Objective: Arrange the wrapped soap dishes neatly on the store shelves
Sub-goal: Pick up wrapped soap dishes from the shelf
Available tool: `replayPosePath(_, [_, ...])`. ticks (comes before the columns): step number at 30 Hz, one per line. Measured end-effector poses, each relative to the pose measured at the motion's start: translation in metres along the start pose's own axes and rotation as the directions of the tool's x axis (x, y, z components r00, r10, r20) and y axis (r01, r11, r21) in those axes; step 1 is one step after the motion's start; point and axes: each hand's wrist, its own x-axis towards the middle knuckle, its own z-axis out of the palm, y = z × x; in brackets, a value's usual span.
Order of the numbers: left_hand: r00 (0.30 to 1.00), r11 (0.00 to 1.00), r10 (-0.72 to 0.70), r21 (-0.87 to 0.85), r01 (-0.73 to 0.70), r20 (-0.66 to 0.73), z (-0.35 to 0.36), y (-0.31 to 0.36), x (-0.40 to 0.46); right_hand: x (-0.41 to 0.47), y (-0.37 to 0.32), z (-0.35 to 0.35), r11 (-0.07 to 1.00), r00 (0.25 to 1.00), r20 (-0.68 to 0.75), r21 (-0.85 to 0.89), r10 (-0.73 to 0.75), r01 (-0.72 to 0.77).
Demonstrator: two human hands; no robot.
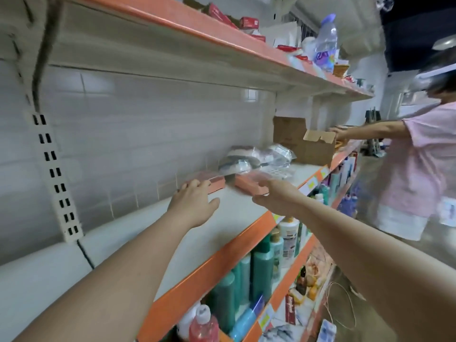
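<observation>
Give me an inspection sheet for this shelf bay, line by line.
Surface: white middle shelf with orange front edge, mostly bare near the hands.
Job's things: two pink wrapped soap dishes, the left one and the right one, lie side by side; more wrapped packs are piled behind.
Clutter: open cardboard box further along.
Grips: left hand touches the left dish; right hand holds the right one.
Cables: nothing seen.
Surroundings: bottles below; another person reaches to the shelf.

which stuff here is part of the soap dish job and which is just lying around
Job: left hand; right hand; two pink wrapped soap dishes; wrapped dishes behind; middle shelf.
Lying about: cardboard box; water bottle; shampoo bottles.
</observation>
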Motion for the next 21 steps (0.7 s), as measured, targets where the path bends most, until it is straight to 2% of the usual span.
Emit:
replayPosePath(8, [0.994,0.994,-0.107,0.036,0.106,0.038,0.049,-0.023,0.120,0.121,0.032,0.020,0.999,1.000,0.008,-0.053,0.005,-0.005])
replayPosePath(15, [0.984,0.984,-0.176,0.044,0.174,0.035,0.081,-0.038,0.174,0.191,0.049,0.049,0.994,0.999,-0.015,-0.107,0.029,-0.030])
replayPosePath(18, [0.981,0.983,-0.186,0.021,0.185,0.056,0.092,-0.043,0.184,0.210,0.056,0.060,0.977,1.000,-0.018,-0.215,-0.005,0.001])
replayPosePath(21, [0.969,0.963,-0.245,-0.107,0.248,0.038,0.098,-0.046,0.191,0.223,0.061,0.055,0.987,1.000,-0.001,-0.160,-0.031,0.030])
